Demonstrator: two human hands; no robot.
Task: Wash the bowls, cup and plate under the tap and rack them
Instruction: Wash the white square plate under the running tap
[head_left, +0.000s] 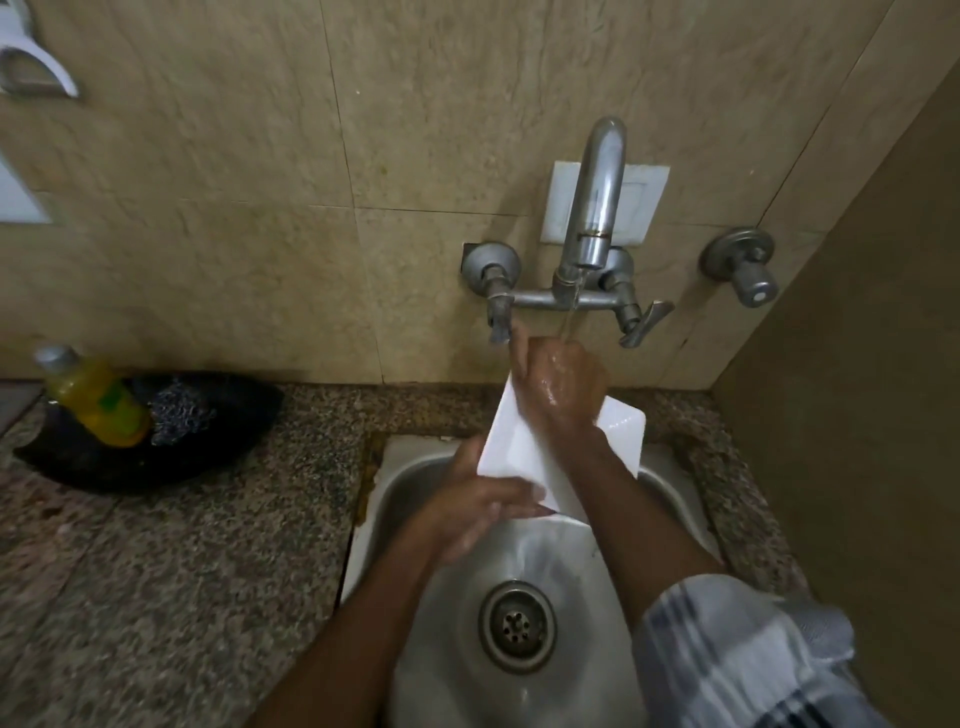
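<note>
Under the tap (592, 208), both hands hold a white square plate (514, 441)

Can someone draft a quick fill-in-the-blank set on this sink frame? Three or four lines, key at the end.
1. Both hands, left and right, hold a white square ____ over the sink.
2. Water from the tap lands on the ____ hand.
3. The yellow bottle stands on the counter to the ____ of the sink.
4. The drain sits at the sink's ____.

Missing words: plate; right; left; bottom
</note>
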